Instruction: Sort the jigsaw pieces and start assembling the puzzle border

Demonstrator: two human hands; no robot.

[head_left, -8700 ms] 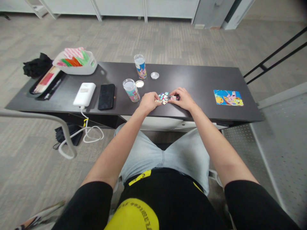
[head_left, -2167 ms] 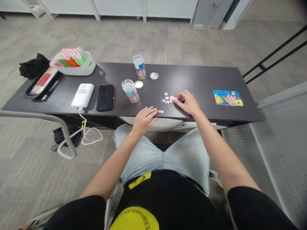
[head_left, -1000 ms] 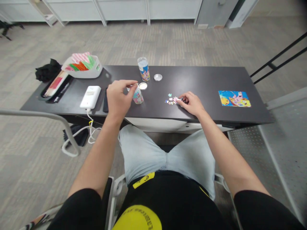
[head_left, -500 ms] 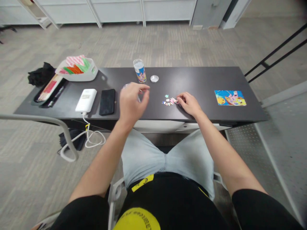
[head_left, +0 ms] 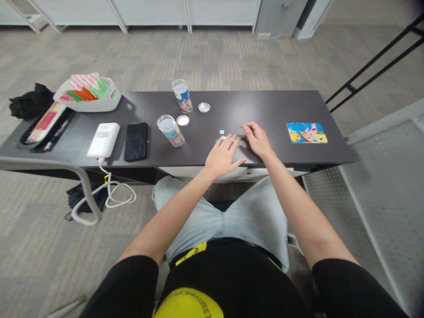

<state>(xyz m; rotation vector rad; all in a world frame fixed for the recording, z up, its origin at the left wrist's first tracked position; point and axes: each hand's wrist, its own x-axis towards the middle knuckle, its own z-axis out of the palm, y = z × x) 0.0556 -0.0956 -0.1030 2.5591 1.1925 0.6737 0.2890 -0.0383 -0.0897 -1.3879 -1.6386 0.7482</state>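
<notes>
My left hand point(head_left: 221, 158) lies palm down with its fingers spread over a small pile of jigsaw pieces point(head_left: 239, 143), hiding most of them. One teal jigsaw piece point(head_left: 221, 131) shows just beyond its fingertips. To the right of the pile is my right hand point(head_left: 256, 139), its fingers loosely bent and nothing visible in them. A clear jar with a pink and teal picture point(head_left: 171, 131) stands left of my left hand. Behind it are a second clear jar with a blue picture point(head_left: 182, 96) and two round lids, one whitish point(head_left: 183, 120), one silvery point(head_left: 204, 107).
A colourful cartoon picture card point(head_left: 307, 133) lies on the dark table point(head_left: 265, 106) at the right. On the left are a black phone point(head_left: 136, 141), a white power bank point(head_left: 104, 140) with a cable, a white basket point(head_left: 99, 105) of colourful items and a dark tray point(head_left: 24, 140).
My left hand has moved right from the near jar and come down flat over the jigsaw pieces. My right hand has drawn slightly away from the pile. The view has shifted a little.
</notes>
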